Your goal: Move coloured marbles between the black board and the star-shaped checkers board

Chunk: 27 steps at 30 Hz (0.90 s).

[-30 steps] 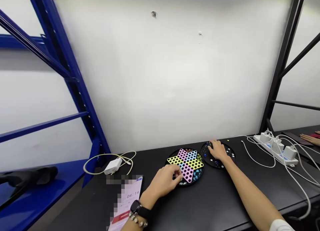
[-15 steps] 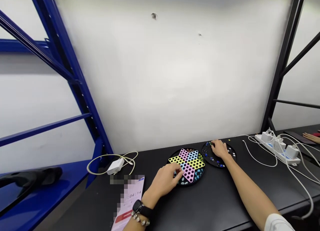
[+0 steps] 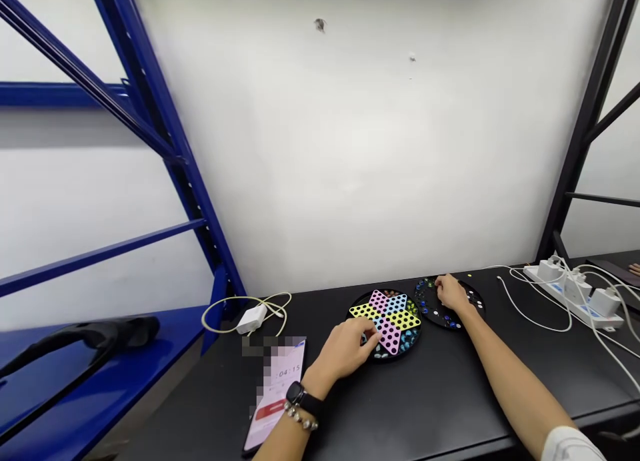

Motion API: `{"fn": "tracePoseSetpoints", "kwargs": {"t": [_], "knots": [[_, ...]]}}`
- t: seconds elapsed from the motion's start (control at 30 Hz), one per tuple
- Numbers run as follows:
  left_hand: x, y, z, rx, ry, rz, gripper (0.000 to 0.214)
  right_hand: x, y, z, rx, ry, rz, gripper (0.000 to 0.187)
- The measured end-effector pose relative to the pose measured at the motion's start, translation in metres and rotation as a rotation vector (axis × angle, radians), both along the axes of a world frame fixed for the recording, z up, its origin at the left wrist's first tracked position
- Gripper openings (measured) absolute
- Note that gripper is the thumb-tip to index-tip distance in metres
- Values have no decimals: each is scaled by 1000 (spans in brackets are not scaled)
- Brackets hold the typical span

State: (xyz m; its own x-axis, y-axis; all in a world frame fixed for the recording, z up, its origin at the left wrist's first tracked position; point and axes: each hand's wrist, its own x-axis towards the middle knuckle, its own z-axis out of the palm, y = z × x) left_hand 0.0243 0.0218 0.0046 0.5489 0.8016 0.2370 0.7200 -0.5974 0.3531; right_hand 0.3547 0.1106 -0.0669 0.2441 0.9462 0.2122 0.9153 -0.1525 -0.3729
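Note:
A Chinese checkers board (image 3: 395, 319) lies on the black tabletop, its star of pink, yellow and blue points dotted with dark holes. Coloured marbles sit in the compartments around the star. My left hand (image 3: 347, 348) rests at the board's near left side, fingers curled and thumb drawn toward them; anything held there is hidden. Farther right is a round black tray (image 3: 473, 314) with scattered blue, green and white pieces. Over that tray my right hand (image 3: 453, 294) reaches down, fingertips bunched together among the pieces, and what they pinch is too small to make out.
A phone (image 3: 283, 388) showing a timer lies beside my left forearm. Behind it are a white charger (image 3: 251, 319) and its looped cable. A power strip (image 3: 575, 294) with plugs and trailing white cables stands at right. Blue shelving (image 3: 193, 181) rises at left; a white wall closes the back.
The view has turned a little to the left, so everything sits farther right in the picture. Both hands stay nearly where they were over the board and the tray.

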Motion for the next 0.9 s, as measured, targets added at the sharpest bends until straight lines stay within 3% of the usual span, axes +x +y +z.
{"fn": "tracePoseSetpoints", "kwargs": {"t": [0.17, 0.4, 0.5, 0.63, 0.9], "knots": [[-1, 1, 1, -19, 22, 1, 24, 17, -1, 1, -40, 114, 52, 28], [1, -1, 5, -35, 40, -8, 26, 44, 2, 9, -2, 467, 37, 26], [1, -1, 5, -38, 39, -4, 27, 48, -4, 14, -51, 521, 132, 22], [1, 0, 4, -45, 44, -4, 27, 46, -10, 16, -153, 478, 273, 13], [1, 0, 3, -63, 43, -3, 28, 38, -9, 7, -166, 267, 188, 5]]}}
